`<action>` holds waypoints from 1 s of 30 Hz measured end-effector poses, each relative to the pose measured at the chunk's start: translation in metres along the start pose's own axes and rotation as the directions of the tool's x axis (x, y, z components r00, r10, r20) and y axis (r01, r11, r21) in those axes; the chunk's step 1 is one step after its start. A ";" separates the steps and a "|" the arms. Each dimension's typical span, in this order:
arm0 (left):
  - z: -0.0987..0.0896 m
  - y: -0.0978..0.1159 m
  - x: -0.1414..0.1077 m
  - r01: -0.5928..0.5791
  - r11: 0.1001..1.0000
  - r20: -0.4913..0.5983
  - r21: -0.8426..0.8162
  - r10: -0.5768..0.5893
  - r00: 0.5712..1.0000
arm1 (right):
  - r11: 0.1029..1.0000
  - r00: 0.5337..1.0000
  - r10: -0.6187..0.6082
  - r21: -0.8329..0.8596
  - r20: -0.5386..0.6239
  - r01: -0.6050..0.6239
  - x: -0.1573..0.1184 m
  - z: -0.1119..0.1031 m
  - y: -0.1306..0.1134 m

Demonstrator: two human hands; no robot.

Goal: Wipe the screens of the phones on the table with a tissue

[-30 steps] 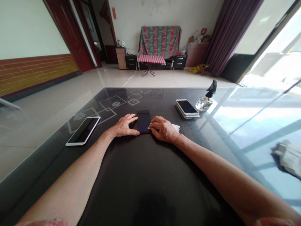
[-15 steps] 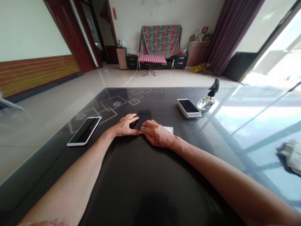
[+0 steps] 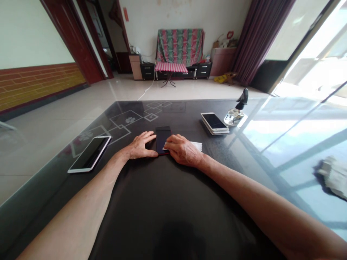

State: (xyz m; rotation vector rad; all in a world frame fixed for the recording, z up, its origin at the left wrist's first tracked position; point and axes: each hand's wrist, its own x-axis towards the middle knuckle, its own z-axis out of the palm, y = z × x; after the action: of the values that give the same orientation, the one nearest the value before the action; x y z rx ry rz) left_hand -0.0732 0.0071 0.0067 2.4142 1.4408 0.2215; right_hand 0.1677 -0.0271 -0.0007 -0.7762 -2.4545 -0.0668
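Observation:
A dark smartphone (image 3: 162, 139) lies flat on the black glossy table (image 3: 135, 209), its screen facing up. My left hand (image 3: 141, 145) rests at its left side, thumb and fingers spread, with the fingertips against the phone's edge. Bunched in my right hand (image 3: 181, 149) is a white wiping cloth (image 3: 197, 146), pressed on the lower right part of the screen. The cloth's zigzag edge sticks out behind the knuckles; the rest of it is hidden under the hand.
A white tablet (image 3: 89, 154) lies to the left. A stack of white phones (image 3: 214, 122) sits at the right, beside a clear spray bottle (image 3: 234, 115) with a black top. A crumpled grey-white cloth (image 3: 332, 175) is at the far right.
My right hand has shifted right across the phone with the cloth, uncovering more of the lower screen. My left hand stays at the phone's left edge. The whole view has turned slightly.

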 end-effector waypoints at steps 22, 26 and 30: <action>0.003 -0.001 0.000 -0.008 1.000 -0.029 -0.014 0.007 1.000 | 0.996 0.994 0.062 -0.063 0.086 -0.057 0.006 -0.002 -0.011; 0.001 -0.001 -0.001 -0.008 1.000 -0.011 -0.020 0.008 1.000 | 0.971 0.978 0.203 -0.139 0.045 -0.195 -0.001 -0.006 0.010; 0.000 -0.001 0.000 -0.005 1.000 -0.005 -0.026 0.005 1.000 | 0.962 0.971 0.237 -0.152 0.038 -0.228 -0.004 -0.006 0.014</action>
State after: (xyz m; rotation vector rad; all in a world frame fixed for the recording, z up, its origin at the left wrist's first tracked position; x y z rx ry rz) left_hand -0.0742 0.0071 0.0067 2.3983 1.4259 0.2461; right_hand 0.1811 -0.0189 0.0002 -1.1408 -2.4126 -0.1405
